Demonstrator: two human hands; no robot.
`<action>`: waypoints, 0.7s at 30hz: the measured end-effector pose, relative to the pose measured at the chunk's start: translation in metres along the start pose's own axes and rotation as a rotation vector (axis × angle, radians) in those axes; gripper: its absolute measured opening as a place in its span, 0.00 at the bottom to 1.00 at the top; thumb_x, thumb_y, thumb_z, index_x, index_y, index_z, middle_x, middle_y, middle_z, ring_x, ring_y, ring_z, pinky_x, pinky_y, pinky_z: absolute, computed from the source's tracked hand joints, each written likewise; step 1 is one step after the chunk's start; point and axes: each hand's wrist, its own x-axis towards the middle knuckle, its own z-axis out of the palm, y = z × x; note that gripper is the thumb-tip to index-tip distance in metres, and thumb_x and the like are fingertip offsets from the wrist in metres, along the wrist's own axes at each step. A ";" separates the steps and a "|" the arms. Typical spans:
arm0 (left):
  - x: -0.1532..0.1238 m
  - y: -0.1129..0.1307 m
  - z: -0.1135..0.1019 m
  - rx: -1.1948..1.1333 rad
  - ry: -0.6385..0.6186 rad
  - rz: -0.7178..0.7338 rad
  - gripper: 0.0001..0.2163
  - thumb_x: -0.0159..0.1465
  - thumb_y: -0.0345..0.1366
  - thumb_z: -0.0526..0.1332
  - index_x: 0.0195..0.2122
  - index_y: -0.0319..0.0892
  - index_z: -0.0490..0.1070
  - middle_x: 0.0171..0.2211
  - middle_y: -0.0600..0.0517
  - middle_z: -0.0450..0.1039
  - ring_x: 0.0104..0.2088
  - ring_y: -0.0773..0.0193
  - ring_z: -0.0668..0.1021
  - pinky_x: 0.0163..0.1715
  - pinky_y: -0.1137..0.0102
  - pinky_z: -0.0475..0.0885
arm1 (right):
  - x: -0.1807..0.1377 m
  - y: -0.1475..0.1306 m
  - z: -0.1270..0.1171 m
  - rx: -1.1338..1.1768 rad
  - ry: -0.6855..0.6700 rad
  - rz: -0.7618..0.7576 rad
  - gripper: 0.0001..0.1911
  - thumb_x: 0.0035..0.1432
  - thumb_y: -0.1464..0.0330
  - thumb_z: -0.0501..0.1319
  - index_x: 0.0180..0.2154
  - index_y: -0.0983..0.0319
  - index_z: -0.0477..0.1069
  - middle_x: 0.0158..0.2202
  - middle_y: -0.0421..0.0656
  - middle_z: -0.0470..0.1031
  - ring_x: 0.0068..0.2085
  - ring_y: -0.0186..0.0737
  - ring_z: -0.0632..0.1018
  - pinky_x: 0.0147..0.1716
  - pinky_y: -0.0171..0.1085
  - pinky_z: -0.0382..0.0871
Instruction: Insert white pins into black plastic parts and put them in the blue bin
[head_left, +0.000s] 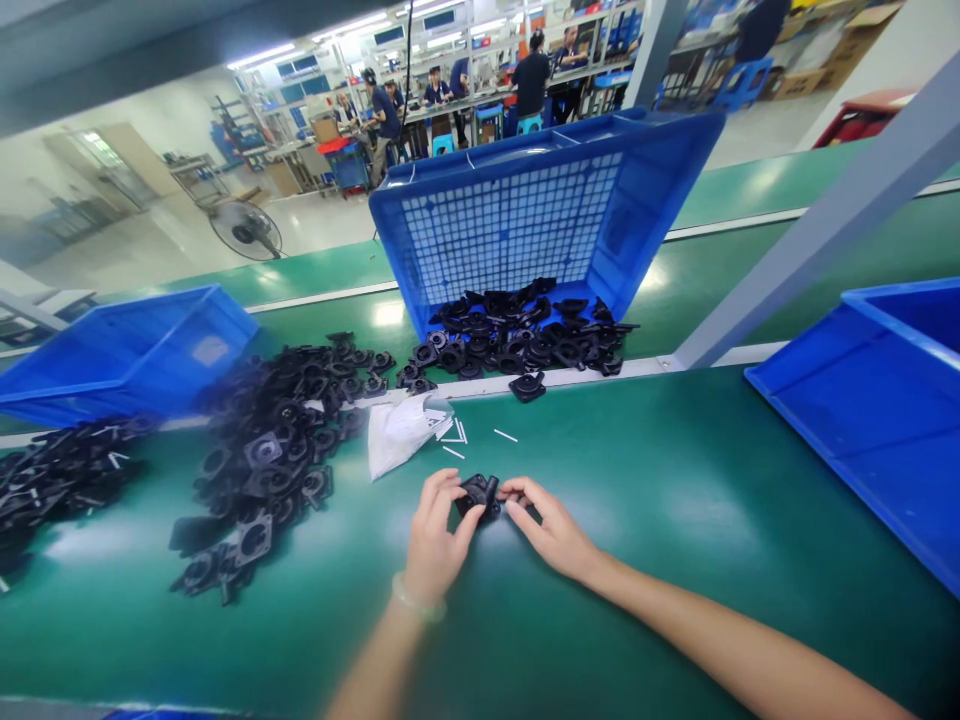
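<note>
Both my hands meet over the green work surface on one small black plastic part. My left hand, with a pale bracelet at the wrist, grips the part's left side with curled fingers. My right hand pinches its right side with thumb and fingertips. Just beyond lie a few thin white sticks and a crumpled white bag. A large heap of black plastic parts spreads to my left.
A tipped blue crate spills more black parts at the far middle. Another tipped blue crate lies at the left with parts below it, and a blue bin at the right. A grey post slants up. People work at benches far behind.
</note>
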 end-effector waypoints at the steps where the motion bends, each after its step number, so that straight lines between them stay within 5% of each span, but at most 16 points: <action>1: 0.000 0.000 0.002 -0.006 -0.043 -0.010 0.04 0.59 0.34 0.60 0.36 0.44 0.69 0.45 0.45 0.69 0.51 0.56 0.70 0.52 0.62 0.65 | 0.000 0.000 0.001 0.001 -0.006 0.001 0.12 0.66 0.60 0.51 0.45 0.60 0.64 0.41 0.44 0.70 0.40 0.40 0.71 0.42 0.38 0.66; 13: 0.001 0.002 0.008 -0.091 -0.242 -0.060 0.14 0.61 0.37 0.59 0.49 0.45 0.67 0.49 0.45 0.68 0.51 0.57 0.70 0.53 0.63 0.65 | -0.002 0.001 0.001 -0.069 -0.109 -0.044 0.14 0.65 0.64 0.52 0.51 0.59 0.61 0.41 0.43 0.69 0.41 0.39 0.71 0.44 0.39 0.65; 21: 0.002 -0.011 0.003 0.146 -0.356 0.003 0.25 0.57 0.44 0.63 0.54 0.41 0.61 0.48 0.43 0.68 0.50 0.54 0.69 0.52 0.55 0.65 | -0.002 0.000 0.001 -0.074 -0.124 -0.072 0.14 0.64 0.66 0.53 0.51 0.59 0.62 0.39 0.42 0.70 0.40 0.39 0.71 0.43 0.37 0.64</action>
